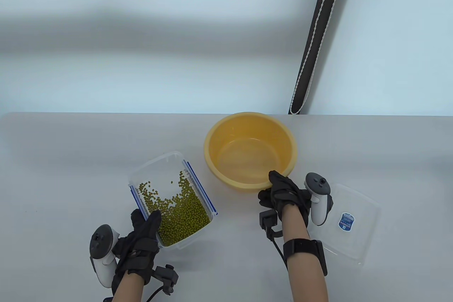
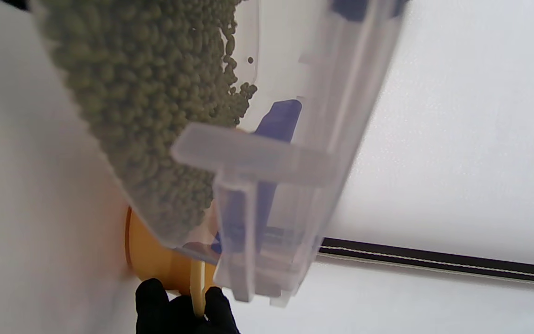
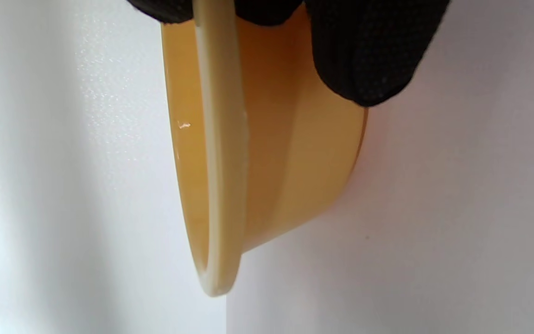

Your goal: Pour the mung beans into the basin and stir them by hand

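A clear plastic box (image 1: 166, 171) with blue clips holds green mung beans (image 1: 180, 210) heaped toward its near end. My left hand (image 1: 141, 236) grips the box's near left corner, thumb over the rim, and the box is tilted off the table. The left wrist view shows the box (image 2: 271, 185) and the beans (image 2: 146, 102) from below. A yellow basin (image 1: 250, 149) stands to the right of the box, with no beans in it. My right hand (image 1: 285, 194) grips the basin's near rim (image 3: 218, 139), fingers (image 3: 369, 51) outside and over the edge.
The box's clear lid (image 1: 350, 224) with a blue label lies flat on the table right of my right hand. A dark cord (image 1: 315, 40) hangs against the wall behind the basin. The grey table (image 1: 70, 160) runs wide to the left.
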Available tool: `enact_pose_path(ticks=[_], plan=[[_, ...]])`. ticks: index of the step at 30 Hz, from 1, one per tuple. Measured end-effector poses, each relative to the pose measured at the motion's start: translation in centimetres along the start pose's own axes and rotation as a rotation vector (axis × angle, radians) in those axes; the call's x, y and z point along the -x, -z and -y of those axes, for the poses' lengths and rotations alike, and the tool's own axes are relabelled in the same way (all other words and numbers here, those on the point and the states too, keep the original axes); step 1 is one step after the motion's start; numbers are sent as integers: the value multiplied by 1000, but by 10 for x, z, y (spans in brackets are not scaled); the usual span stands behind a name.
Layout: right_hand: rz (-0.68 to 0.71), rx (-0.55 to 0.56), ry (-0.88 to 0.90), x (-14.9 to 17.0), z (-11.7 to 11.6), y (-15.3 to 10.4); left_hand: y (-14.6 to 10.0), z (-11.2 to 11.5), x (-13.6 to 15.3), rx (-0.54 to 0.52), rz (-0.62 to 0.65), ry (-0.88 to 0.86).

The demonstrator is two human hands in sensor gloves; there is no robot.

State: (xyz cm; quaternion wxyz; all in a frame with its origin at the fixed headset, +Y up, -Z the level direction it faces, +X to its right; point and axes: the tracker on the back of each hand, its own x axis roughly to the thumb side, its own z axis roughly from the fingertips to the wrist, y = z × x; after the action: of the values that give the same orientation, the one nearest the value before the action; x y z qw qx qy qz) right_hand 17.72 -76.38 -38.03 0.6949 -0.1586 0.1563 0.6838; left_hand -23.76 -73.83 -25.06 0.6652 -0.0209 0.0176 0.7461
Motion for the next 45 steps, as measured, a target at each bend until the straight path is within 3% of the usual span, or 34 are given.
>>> enact_pose_path(ticks=[3,9,18,29,40,45], plan=[[32,21,-63,-2,13,-14,-2,-6,-3,-46,31,9],[37,-102,-187,1,38,-52,-5,-17,-7,-101,55,0],[18,-304,-289,24,46,-90,-9,-20,-9,-132,75,-8],[-15,-476,-387,42,29,-95,-12,-19,-6,-142,85,-6],[-55,-483,-402,50,31,-94,-14,-7,-8,-92,114,23],[-49,-460,-415,51,32,-95,-16,7,-17,-62,183,136]])
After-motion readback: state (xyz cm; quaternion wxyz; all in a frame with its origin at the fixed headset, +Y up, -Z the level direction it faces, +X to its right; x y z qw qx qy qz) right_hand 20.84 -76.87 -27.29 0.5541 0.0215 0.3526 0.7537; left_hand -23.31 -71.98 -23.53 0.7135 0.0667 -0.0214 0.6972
